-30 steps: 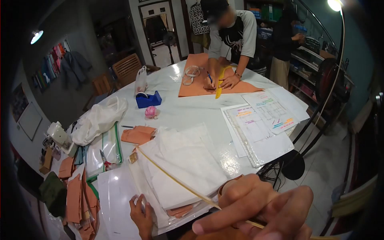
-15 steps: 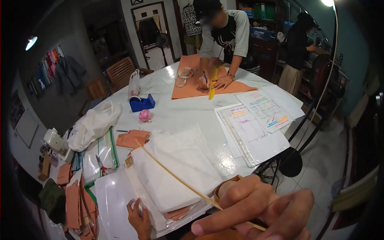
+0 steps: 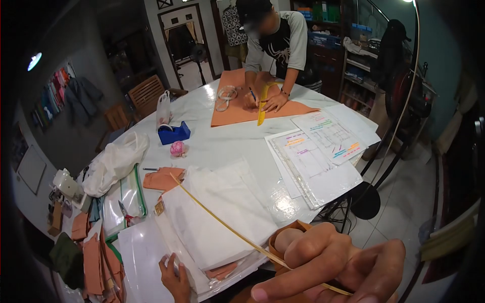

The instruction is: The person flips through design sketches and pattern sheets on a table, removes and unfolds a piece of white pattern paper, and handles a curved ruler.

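Observation:
My right hand (image 3: 323,262), large at the lower right, has its fingers wrapped round a thin yellowish strip (image 3: 217,217). The strip runs up and left over a stack of white sheets (image 3: 222,202) in clear plastic. My left hand (image 3: 175,278) rests with its fingers apart at the lower left edge of that stack, beside a white sheet (image 3: 144,257). Orange fabric pieces (image 3: 162,178) lie just above the stack, and another bit shows under its lower edge.
Across the table (image 3: 222,144), a person (image 3: 283,40) holds a pen and a yellow curved ruler (image 3: 262,108) on orange cloth (image 3: 227,113). Paper patterns (image 3: 313,151) lie right; a blue tape dispenser (image 3: 174,133), scissors (image 3: 123,208) and a white bag (image 3: 118,161) lie left.
The view has turned right, so the table and its objects appear shifted left. My right hand still holds the strip, and my left hand stays at the stack's edge.

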A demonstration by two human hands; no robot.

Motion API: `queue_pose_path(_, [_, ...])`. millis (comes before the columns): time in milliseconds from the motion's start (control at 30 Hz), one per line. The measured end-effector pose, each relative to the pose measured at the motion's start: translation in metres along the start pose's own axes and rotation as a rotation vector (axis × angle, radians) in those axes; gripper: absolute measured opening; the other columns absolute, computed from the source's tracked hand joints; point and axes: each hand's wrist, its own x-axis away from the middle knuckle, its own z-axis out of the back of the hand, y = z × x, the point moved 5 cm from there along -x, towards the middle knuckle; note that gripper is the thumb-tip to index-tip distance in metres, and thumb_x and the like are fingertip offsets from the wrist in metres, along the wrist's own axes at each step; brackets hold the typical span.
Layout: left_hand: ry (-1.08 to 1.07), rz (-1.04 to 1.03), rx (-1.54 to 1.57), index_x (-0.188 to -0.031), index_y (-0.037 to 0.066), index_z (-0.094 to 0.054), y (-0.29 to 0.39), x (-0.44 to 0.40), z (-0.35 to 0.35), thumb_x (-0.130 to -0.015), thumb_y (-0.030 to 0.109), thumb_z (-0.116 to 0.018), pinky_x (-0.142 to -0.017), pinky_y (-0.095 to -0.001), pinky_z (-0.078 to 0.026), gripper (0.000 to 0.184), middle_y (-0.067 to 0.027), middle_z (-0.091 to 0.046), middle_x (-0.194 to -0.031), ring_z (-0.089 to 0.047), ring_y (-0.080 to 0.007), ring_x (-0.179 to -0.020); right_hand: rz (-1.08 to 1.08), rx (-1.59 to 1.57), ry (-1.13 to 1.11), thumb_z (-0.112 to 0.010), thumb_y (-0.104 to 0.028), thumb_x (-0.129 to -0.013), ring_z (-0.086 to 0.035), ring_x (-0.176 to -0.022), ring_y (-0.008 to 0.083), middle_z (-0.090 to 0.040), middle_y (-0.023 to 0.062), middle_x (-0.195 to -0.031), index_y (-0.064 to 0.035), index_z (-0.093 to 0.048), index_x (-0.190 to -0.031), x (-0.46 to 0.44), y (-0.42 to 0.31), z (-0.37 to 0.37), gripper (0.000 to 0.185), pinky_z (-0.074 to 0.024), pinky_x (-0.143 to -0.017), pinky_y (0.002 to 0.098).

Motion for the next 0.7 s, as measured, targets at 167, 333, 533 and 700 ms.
queue_pose_path(167, [0.019, 0.001, 0.028, -0.116, 0.007, -0.063, 0.002, 0.001, -0.001, -0.080, 0.003, -0.061, -0.050, -0.0299, -0.044, 0.035, -0.0127, -0.054, -0.117, -0.055, -0.0193, -0.062, 0.153, 0.083, -0.005, -0.056, -0.028, -0.090, -0.062, -0.062, 0.0292, -0.055, 0.0117, -0.103, -0.0253, -0.053, -0.113, -0.011, -0.002, -0.011, 0.024, -0.0357, -0.046, 0.0341])
queue_pose_path(333, [-0.008, 0.056, 0.118, -0.115, 0.004, -0.062, 0.017, 0.001, 0.003, -0.082, 0.002, -0.058, -0.052, -0.0297, -0.045, 0.033, -0.0145, -0.054, -0.117, -0.058, -0.0211, -0.067, 0.205, 0.060, 0.172, -0.054, -0.028, -0.090, -0.062, -0.061, 0.0304, -0.055, 0.0125, -0.102, -0.0248, -0.053, -0.113, 0.019, 0.009, -0.013, 0.023, -0.0358, -0.046, 0.0331])
queue_pose_path(533, [0.072, -0.122, 0.049, -0.115, 0.004, -0.063, 0.009, 0.000, 0.003, -0.083, 0.006, -0.058, -0.056, -0.0322, -0.045, 0.032, -0.0159, -0.055, -0.116, -0.057, -0.0211, -0.063, -0.149, -0.063, -0.247, -0.056, -0.029, -0.086, -0.057, -0.057, 0.0288, -0.055, 0.0176, -0.101, -0.0272, -0.054, -0.114, -0.014, 0.004, 0.004, 0.028, -0.0401, -0.050, 0.0317])
queue_pose_path(700, [-0.006, -0.017, 0.035, -0.120, 0.009, -0.061, 0.013, 0.003, 0.006, -0.085, 0.015, -0.059, -0.066, -0.0362, -0.048, 0.035, -0.0171, -0.053, -0.122, -0.059, -0.0262, -0.071, 0.122, -0.176, 0.239, -0.063, -0.027, -0.083, -0.054, -0.060, 0.0250, -0.056, 0.0191, -0.100, -0.0352, -0.055, -0.115, 0.007, 0.009, -0.025, 0.035, -0.0433, -0.053, 0.0281])
